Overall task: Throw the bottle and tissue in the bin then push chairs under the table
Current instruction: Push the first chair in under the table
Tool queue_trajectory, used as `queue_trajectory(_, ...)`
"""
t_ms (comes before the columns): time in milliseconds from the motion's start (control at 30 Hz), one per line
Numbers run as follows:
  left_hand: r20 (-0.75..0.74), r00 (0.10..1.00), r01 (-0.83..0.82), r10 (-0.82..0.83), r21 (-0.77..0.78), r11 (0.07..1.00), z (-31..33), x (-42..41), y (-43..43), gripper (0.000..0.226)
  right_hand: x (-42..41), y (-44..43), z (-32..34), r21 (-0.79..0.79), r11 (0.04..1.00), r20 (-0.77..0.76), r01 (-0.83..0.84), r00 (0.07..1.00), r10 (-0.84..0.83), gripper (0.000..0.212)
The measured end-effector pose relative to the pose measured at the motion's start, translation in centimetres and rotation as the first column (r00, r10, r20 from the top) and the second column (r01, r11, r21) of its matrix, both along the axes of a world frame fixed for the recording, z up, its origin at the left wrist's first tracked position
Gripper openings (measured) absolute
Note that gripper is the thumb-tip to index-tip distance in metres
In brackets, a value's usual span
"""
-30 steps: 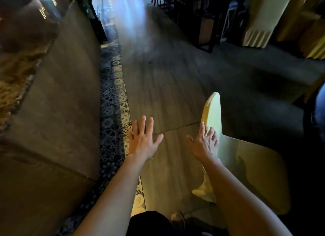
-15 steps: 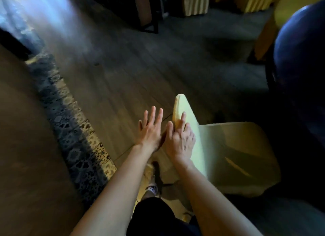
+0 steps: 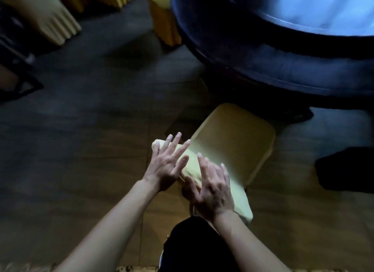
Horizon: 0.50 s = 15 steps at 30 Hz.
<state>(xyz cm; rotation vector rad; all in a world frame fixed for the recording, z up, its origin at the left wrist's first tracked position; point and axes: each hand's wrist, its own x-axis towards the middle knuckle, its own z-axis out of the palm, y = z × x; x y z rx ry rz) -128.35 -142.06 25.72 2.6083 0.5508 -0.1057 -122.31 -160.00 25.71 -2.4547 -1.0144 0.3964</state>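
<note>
A chair in a pale yellow cover [image 3: 232, 142] stands in front of me, its seat pointing toward the round table with a dark blue cloth [image 3: 283, 69] at the upper right. Both my hands lie on the top of the chair's backrest. My left hand [image 3: 168, 164] rests on the left end with straight, spread fingers. My right hand [image 3: 212, 184] presses on the backrest further right, fingers also spread. The seat's front edge is close to the table's hanging cloth. No bottle, tissue or bin is in view.
More yellow-covered chairs [image 3: 54, 22] stand at the upper left, and another [image 3: 164, 24] stands beside the table. A dark object [image 3: 344, 168] lies on the wooden floor to the right of my chair. A black frame [image 3: 18, 83] sits at the left edge.
My view has swung right, bringing the blue-clothed table into sight. My left hand has come onto the backrest beside my right, and the chair has turned so its seat faces the table.
</note>
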Motion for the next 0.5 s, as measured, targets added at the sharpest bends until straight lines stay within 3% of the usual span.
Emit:
queue_trajectory(167, 0.060, 0.997, 0.048, -0.049, 0.020, 0.999, -0.3, 1.0, 0.6, 0.073, -0.5, 0.2, 0.4, -0.065, 0.992, 0.090, 0.110, 0.990, -0.104, 0.080)
queue_trajectory(333, 0.115, 0.993, 0.011, -0.006, -0.040, 0.999, 0.0, 1.1, 0.2, 0.085, -0.9, 0.0, 0.1, -0.064, 0.979, 0.166, 0.192, 0.970, -0.180, 0.077)
queue_trajectory(500, 0.112, 0.989, 0.097, -0.096, -0.003, 0.995, -0.4, 0.1, -0.2, 0.086, -2.9, -0.8, 0.2, -0.042, 0.925, 0.134, 0.378, 0.919, -0.370, 0.079)
